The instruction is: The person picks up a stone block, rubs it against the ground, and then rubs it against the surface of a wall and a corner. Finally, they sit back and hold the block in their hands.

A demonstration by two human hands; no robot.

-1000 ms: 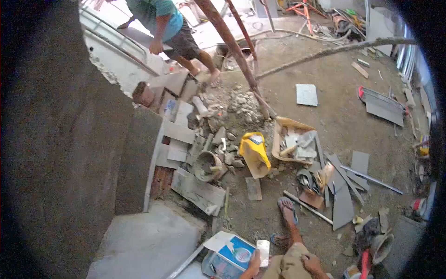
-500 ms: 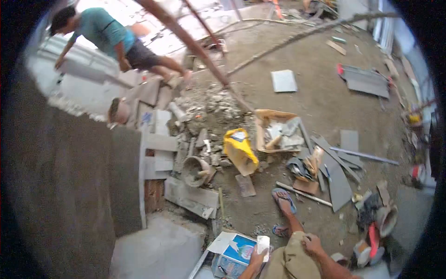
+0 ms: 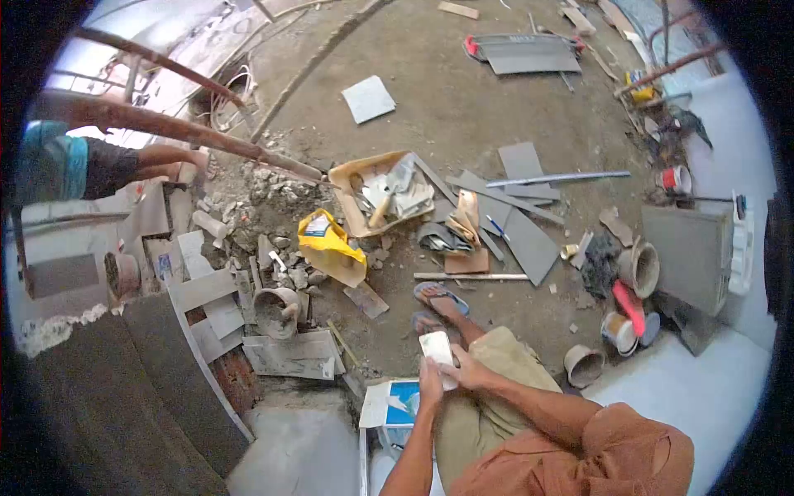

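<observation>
A small white rectangular object [image 3: 436,347] is held up in front of my lap; its exact kind does not show. My left hand [image 3: 431,383] grips its lower left side. From the right, my right hand [image 3: 469,369] closes on its lower right edge. Just left of my legs stands a blue and white cardboard box [image 3: 401,395] with its flap raised, partly hidden by my left forearm. My sandalled feet [image 3: 445,299] rest on the dirt floor beyond the object.
Ahead lie a tray of tools and scraps [image 3: 343,202], a yellow bag [image 3: 331,252] and cut grey tiles [image 3: 529,248]. A tile cutter [image 3: 529,56] is farther off. Rubble [image 3: 273,194] and buckets [image 3: 583,364] flank me. At left, another person [image 3: 107,165] stands behind a rusty pole [image 3: 165,128].
My right hand has come off my knee and joined my left hand on the white object. The view has swung right, and the other person now appears farther left.
</observation>
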